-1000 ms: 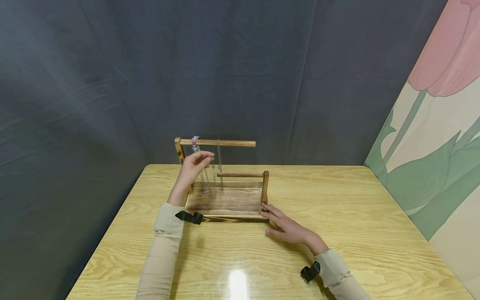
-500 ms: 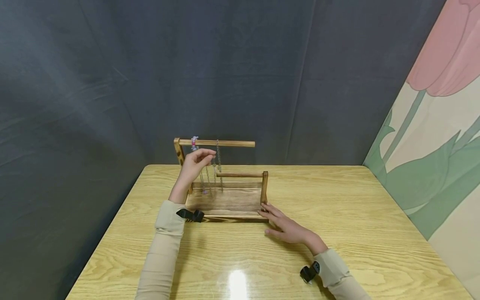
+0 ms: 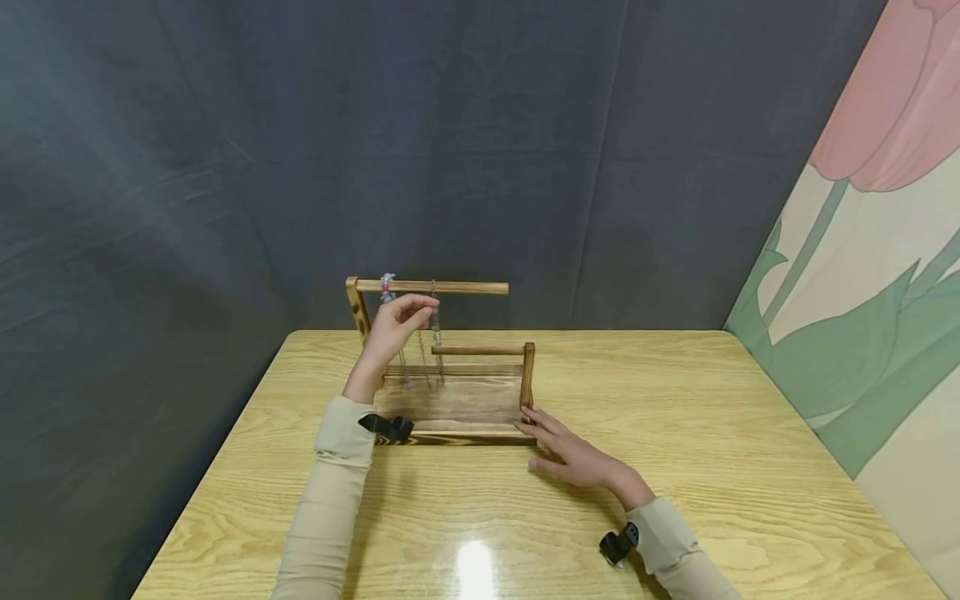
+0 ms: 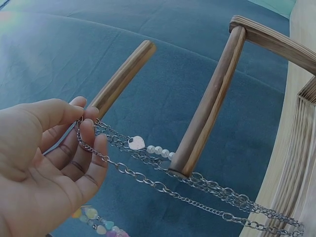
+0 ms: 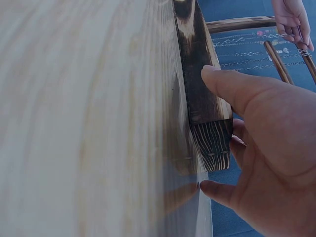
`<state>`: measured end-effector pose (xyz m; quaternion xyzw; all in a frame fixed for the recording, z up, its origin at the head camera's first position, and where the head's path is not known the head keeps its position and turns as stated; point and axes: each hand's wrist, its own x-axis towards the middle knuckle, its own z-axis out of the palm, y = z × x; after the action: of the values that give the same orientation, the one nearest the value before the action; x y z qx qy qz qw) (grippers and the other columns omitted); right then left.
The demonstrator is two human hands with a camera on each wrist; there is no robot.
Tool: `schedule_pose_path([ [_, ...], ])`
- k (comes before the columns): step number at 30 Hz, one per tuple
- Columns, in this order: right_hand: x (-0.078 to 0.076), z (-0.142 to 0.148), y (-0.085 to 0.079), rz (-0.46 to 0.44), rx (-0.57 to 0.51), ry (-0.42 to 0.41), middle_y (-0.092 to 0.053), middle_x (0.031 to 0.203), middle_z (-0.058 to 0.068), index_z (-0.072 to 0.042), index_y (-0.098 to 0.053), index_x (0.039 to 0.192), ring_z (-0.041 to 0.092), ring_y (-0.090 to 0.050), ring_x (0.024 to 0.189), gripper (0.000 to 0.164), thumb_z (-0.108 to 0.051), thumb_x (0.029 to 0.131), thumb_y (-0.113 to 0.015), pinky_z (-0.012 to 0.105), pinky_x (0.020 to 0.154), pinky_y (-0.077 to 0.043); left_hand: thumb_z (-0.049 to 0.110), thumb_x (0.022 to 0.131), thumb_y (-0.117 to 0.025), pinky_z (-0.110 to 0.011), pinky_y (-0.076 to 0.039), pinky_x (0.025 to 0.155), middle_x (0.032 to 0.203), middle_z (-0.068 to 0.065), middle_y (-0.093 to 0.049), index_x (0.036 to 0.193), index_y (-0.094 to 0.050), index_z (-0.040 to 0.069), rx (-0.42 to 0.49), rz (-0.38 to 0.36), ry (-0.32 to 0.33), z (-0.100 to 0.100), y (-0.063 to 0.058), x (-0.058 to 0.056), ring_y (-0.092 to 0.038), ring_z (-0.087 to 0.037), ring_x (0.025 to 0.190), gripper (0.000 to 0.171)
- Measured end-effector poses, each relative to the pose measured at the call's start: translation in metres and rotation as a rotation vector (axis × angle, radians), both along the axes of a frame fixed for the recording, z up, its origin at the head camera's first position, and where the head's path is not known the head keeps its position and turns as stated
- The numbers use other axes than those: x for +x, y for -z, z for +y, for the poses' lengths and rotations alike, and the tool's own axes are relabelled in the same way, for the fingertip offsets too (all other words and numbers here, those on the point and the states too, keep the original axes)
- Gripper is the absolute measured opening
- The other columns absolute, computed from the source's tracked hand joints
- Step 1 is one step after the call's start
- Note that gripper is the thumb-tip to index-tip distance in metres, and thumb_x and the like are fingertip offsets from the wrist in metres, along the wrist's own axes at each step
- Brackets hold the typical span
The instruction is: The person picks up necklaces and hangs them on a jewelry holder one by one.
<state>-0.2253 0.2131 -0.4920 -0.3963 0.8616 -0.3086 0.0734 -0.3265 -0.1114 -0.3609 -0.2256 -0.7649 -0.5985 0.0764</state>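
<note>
My left hand (image 3: 393, 333) pinches a silver chain necklace (image 4: 140, 175) between thumb and fingertips, close to the upper bar (image 3: 472, 287) of a wooden jewelry stand (image 3: 465, 400). In the left wrist view the chain droops from the fingers past the lower bar (image 4: 210, 103). Beside it run more silver chains with a heart charm (image 4: 137, 143) and white pearl-like beads (image 4: 160, 151). A pastel beaded strand (image 3: 387, 287) hangs on the upper bar, left of the hanging chain. My right hand (image 3: 573, 454) touches the front right corner of the stand's base, fingers mostly straight and spread.
The stand rests on a light wood-grain table (image 3: 675, 392). Behind it hangs a dark blue-grey cloth (image 3: 480, 150), and a tulip-patterned panel (image 3: 885, 333) lines the right side. Each wrist wears a black camera strap.
My left hand has shifted slightly right and up along the upper bar with the chain, now overlapping the chain hanging there. My right hand keeps its place at the stand's corner.
</note>
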Motion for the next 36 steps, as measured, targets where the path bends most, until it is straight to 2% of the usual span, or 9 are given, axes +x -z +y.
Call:
schedule_pose_path([
  [5,0.0,0.0,0.002,0.03,-0.001,-0.003,-0.012,0.152,0.022,-0.004,-0.028,0.145,0.04,-0.012,0.139,0.06,-0.021,0.094,-0.055,0.059,0.101,-0.031,0.007,0.094,-0.053,-0.036,-0.051,0.078,0.106,-0.025,-0.061,0.112,-0.06,-0.008,0.017,0.0,0.037,0.007,-0.014,0.012,-0.054,-0.044,0.093,0.025],
  [10,-0.001,0.001,0.002,0.037,0.004,-0.002,-0.013,0.153,0.021,-0.004,-0.029,0.145,0.039,-0.012,0.139,0.06,-0.02,0.094,-0.056,0.058,0.102,-0.031,0.003,0.094,-0.051,-0.038,-0.05,0.079,0.108,-0.032,-0.058,0.113,-0.058,-0.012,0.005,-0.006,0.059,0.012,-0.022,0.019,-0.052,-0.049,0.094,0.025],
  [12,-0.001,0.001,0.003,0.038,0.003,-0.001,-0.013,0.153,0.021,-0.004,-0.029,0.145,0.04,-0.013,0.139,0.06,-0.02,0.094,-0.056,0.058,0.101,-0.032,0.003,0.094,-0.051,-0.031,-0.05,0.078,0.109,-0.032,-0.058,0.113,-0.058,-0.011,-0.007,-0.006,0.061,0.013,-0.022,0.019,-0.052,-0.047,0.093,0.025],
  [15,-0.001,0.001,0.003,0.038,0.003,0.001,-0.013,0.153,0.021,-0.004,-0.029,0.145,0.04,-0.013,0.139,0.06,-0.02,0.094,-0.056,0.058,0.101,-0.032,0.005,0.095,-0.051,-0.021,-0.048,0.075,0.108,-0.029,-0.059,0.113,-0.058,-0.01,-0.026,0.0,0.056,0.013,-0.019,0.018,-0.058,-0.031,0.088,0.025],
  [17,-0.001,0.001,0.003,0.04,0.0,0.001,-0.013,0.152,0.021,-0.004,-0.029,0.145,0.04,-0.013,0.139,0.06,-0.02,0.094,-0.056,0.059,0.101,-0.031,0.006,0.095,-0.051,-0.024,-0.049,0.076,0.108,-0.027,-0.06,0.113,-0.059,-0.009,-0.036,0.008,0.053,0.012,-0.017,0.017,-0.059,-0.017,0.085,0.025],
  [20,-0.002,0.001,0.003,0.041,0.005,0.003,-0.013,0.153,0.021,-0.003,-0.029,0.145,0.04,-0.012,0.139,0.06,-0.02,0.094,-0.055,0.059,0.101,-0.031,0.007,0.095,-0.052,-0.041,-0.049,0.084,0.108,-0.026,-0.061,0.113,-0.06,-0.007,-0.028,0.007,0.056,0.013,-0.015,0.017,-0.057,-0.004,0.083,0.024],
  [23,-0.002,0.001,0.003,0.028,0.007,0.003,-0.012,0.153,0.02,-0.003,-0.029,0.145,0.039,-0.011,0.139,0.06,-0.02,0.094,-0.055,0.059,0.103,-0.03,0.007,0.095,-0.052,-0.051,-0.046,0.086,0.108,-0.027,-0.06,0.111,-0.061,-0.006,-0.019,0.005,0.055,0.013,-0.014,0.017,-0.058,-0.011,0.086,0.023],
  [27,-0.001,0.0,0.001,0.015,0.005,0.003,-0.011,0.153,0.019,-0.004,-0.029,0.145,0.038,-0.011,0.14,0.06,-0.02,0.094,-0.056,0.058,0.104,-0.029,0.008,0.095,-0.051,-0.041,-0.048,0.084,0.106,-0.025,-0.061,0.111,-0.061,-0.005,-0.04,0.006,0.038,0.014,-0.012,0.016,-0.059,-0.018,0.088,0.023],
  [36,0.0,0.0,0.0,0.011,0.009,0.005,-0.011,0.153,0.019,-0.004,-0.028,0.145,0.038,-0.01,0.14,0.06,-0.02,0.094,-0.055,0.059,0.103,-0.029,0.006,0.095,-0.052,-0.052,-0.046,0.087,0.106,-0.026,-0.061,0.11,-0.062,-0.006,-0.034,0.018,0.045,0.017,-0.008,0.013,-0.057,-0.003,0.085,0.022],
])
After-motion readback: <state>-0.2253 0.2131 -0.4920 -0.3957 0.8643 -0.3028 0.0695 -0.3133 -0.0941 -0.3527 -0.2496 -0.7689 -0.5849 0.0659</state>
